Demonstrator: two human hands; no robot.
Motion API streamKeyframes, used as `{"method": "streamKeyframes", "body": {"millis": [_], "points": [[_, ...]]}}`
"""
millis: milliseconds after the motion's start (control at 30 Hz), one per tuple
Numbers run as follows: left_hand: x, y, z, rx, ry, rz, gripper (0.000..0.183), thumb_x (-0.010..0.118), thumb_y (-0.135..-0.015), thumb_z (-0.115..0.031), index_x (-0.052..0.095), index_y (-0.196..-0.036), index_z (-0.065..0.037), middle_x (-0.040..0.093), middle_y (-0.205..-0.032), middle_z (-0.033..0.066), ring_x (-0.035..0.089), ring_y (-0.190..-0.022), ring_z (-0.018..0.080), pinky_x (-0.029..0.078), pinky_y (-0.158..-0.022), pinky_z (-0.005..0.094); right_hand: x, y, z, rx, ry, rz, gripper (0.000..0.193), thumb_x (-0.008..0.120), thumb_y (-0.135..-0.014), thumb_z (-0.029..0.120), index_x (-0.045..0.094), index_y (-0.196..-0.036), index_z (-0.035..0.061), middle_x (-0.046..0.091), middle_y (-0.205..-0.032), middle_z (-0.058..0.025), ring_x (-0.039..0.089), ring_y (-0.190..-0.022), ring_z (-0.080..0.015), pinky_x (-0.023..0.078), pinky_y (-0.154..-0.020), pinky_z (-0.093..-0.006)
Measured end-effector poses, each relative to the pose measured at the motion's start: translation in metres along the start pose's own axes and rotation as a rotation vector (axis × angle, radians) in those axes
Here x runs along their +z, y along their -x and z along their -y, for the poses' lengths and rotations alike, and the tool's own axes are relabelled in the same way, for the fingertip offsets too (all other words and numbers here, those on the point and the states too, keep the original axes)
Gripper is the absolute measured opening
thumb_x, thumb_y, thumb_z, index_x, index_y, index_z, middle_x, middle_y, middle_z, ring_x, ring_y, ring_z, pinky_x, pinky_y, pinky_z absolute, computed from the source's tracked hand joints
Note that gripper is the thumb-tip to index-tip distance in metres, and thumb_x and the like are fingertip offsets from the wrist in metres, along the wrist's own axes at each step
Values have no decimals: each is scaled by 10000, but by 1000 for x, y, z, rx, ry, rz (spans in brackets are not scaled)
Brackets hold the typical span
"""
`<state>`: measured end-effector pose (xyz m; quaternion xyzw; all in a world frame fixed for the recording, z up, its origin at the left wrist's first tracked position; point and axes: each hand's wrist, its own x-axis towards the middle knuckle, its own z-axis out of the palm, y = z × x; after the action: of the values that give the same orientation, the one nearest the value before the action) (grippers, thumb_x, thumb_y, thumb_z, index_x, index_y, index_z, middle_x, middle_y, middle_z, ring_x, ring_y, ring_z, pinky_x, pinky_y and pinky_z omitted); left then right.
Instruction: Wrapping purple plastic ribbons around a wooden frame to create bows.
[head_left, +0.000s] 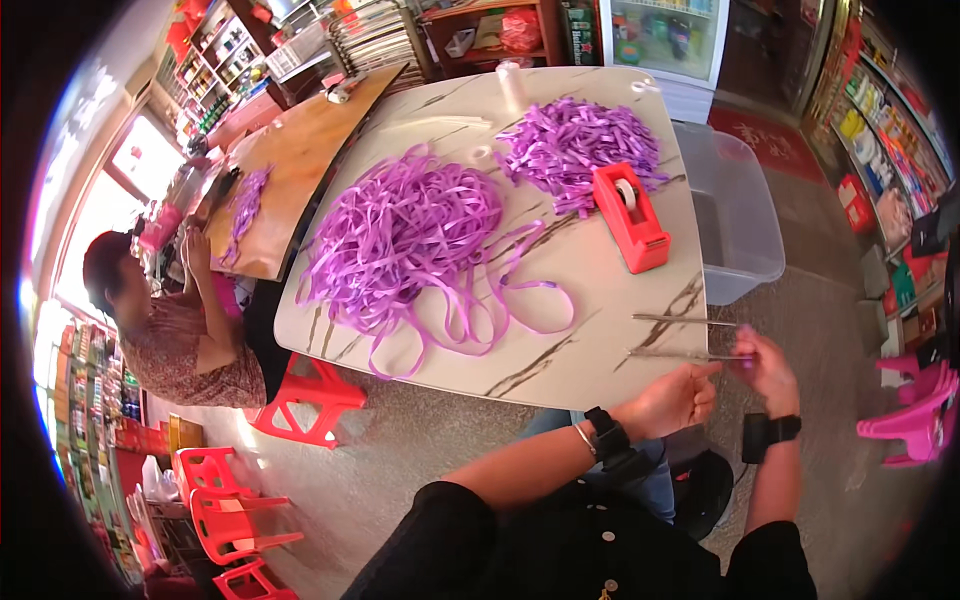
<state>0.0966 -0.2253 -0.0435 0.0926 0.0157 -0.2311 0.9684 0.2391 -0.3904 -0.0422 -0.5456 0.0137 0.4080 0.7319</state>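
Two thin metal rods (686,319) lie roughly parallel, reaching over the table's right edge. At their outer ends is my right hand (770,375), fingers curled, with a small bit of purple ribbon showing at the fingertips. My left hand (680,402) is closed beside it, just off the table corner; what its fingers hold, if anything, is too small to make out. On the marble-patterned table (590,345) sits a big loose heap of purple ribbon (405,235), its loops trailing toward me. A pile of short folded purple ribbon pieces (580,145) lies farther back, next to a red tape dispenser (632,220).
A clear plastic bin (740,200) stands against the table's right side. At the left, another person (195,335) sits at a wooden table (290,165) with some purple ribbon (246,210). Red stools (310,400) stand on the floor; a white cylinder (511,85) is at the table's back.
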Motion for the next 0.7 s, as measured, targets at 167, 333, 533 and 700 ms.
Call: {"method": "streamKeyframes", "body": {"millis": [167,333,533,700], "points": [[6,33,-21,28,-137,79,386,331,-907,-258,377,-1236,-61,328,-672,-21,351,-652,97,318,-601,224,-69,40,29,-132,340,-202,193,548,-845,262,538,-745,97,459,-640,61,403,-575,-28,315,-508,-193],[30,82,-75,128,-757,-161,318,367,-900,-241,513,-1101,-43,396,-718,-31,377,-660,81,329,-596,221,30,40,100,-219,1129,-135,200,572,-826,228,567,-721,58,492,-652,54,426,-590,-39,327,-536,-189],[38,117,-118,379,-1844,-710,194,534,-815,-225,555,-925,-67,515,-798,34,509,-800,155,396,-694,267,151,-44,165,-637,939,11,337,508,-869,256,508,-1104,14,597,-790,-10,495,-663,-38,352,-550,-161],[24,143,-113,373,-2446,-802,276,615,-737,-304,556,-910,-97,517,-916,76,496,-909,272,382,-776,408,235,-67,116,-384,997,472,177,481,-869,166,554,-988,56,615,-745,-46,567,-612,-84,433,-530,-204]]}}
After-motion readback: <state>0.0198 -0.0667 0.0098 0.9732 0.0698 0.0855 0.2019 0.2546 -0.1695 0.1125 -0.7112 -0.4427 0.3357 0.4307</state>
